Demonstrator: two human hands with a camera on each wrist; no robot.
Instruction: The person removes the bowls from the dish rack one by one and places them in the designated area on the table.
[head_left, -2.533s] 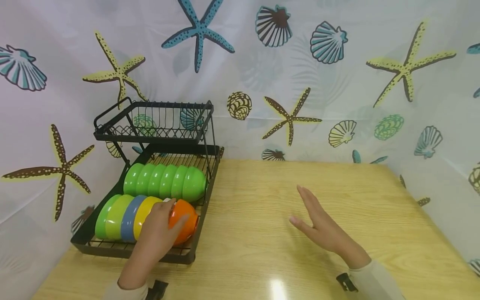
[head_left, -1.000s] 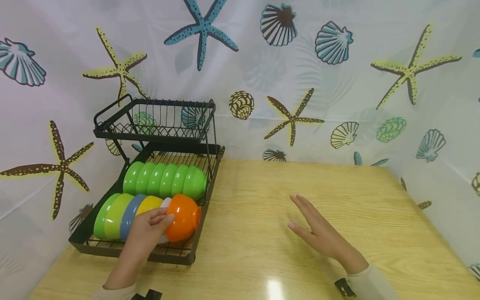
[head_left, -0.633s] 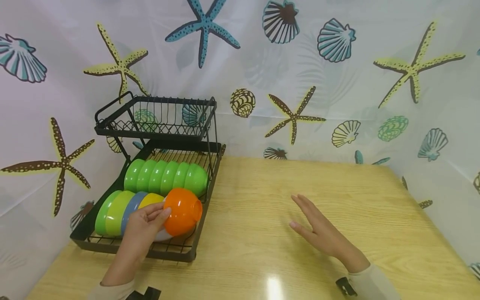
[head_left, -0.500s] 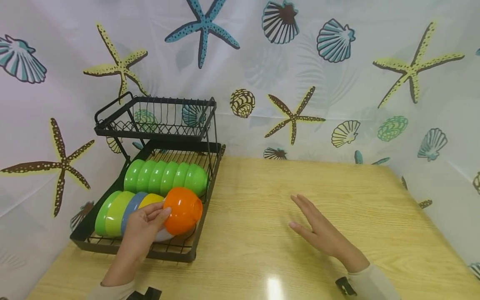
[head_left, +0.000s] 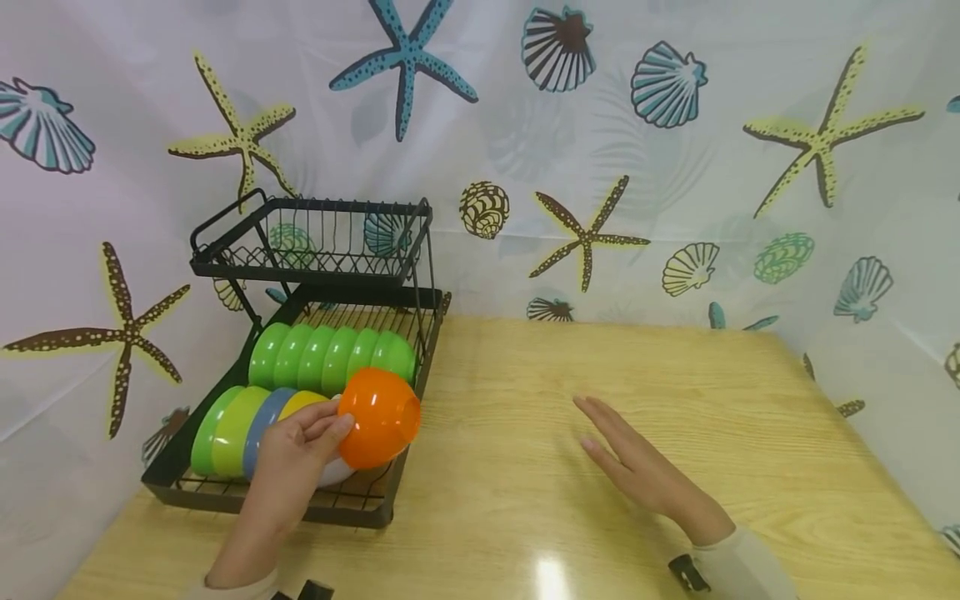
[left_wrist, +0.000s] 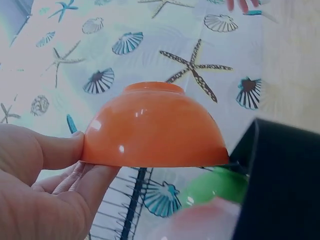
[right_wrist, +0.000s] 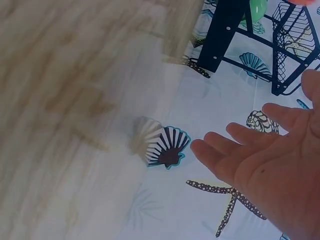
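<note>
Orange bowl (head_left: 378, 418) shifts over dish rack's (head_left: 195, 498) right edge, seemingly unstacked, left hand (head_left: 296, 452) pinching it; right hand (head_left: 633, 462), fingers extended.

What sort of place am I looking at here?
Probably a screened-off work area, perhaps set up like a kitchen corner, though I can't be sure. A starfish-and-seashell-print cloth hangs around a wood-grain table, which bears a black two-tier dish rack with green bowls.
</note>
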